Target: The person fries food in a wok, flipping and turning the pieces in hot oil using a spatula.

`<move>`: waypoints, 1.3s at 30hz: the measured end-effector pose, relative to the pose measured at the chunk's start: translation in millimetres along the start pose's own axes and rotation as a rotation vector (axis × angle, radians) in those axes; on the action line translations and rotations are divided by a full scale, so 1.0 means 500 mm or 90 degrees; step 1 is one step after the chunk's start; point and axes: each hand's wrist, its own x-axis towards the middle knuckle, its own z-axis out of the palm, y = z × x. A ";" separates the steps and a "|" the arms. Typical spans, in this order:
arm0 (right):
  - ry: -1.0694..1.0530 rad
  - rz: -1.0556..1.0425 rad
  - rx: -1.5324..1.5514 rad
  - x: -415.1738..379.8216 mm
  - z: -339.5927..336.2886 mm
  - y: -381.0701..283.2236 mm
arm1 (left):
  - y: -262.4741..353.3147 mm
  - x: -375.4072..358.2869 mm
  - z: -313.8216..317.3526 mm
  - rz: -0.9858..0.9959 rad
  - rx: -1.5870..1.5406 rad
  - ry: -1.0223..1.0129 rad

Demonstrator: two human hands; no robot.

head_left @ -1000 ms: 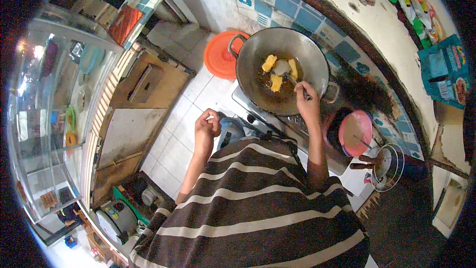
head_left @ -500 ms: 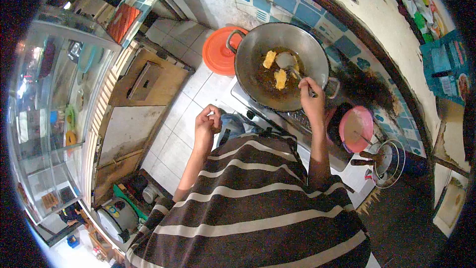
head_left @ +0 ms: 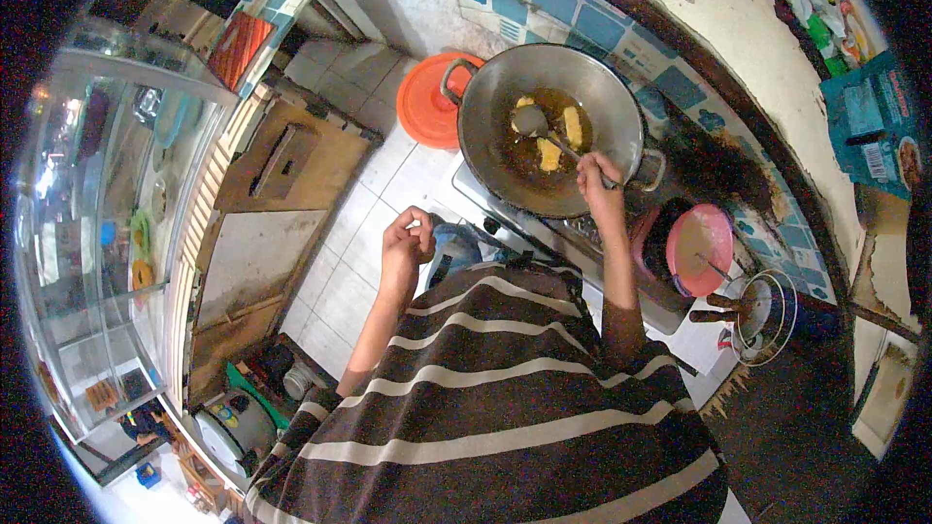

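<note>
A large metal wok (head_left: 614, 102) with two loop handles sits on the stove (head_left: 544, 228), with dark oil (head_left: 519, 160) in its bottom. Three golden fried pieces (head_left: 573, 126) lie in the oil, one partly hidden under the head of a ladle (head_left: 530, 120). My right hand (head_left: 601, 189), above the wok's near rim, is closed around the ladle's handle. In front of my body, apart from the wok, my left hand (head_left: 408, 238) hangs in the air with its fingers curled and nothing visible in them.
Right of the stove stand a pink bowl (head_left: 701, 243) of pale batter with a utensil in it and a wire strainer (head_left: 767, 315). An orange lid (head_left: 427, 102) is left of the wok. A glass display case (head_left: 107, 233) and wooden cabinet (head_left: 262, 252) line the left side.
The ladle's head has moved left across the oil, from the right piece to the upper left one. My right hand shifted slightly left with it. My left hand stays almost still.
</note>
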 end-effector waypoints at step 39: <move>-0.057 0.105 0.126 -0.086 -0.037 -0.038 | -0.003 0.006 0.015 0.029 -0.005 -0.025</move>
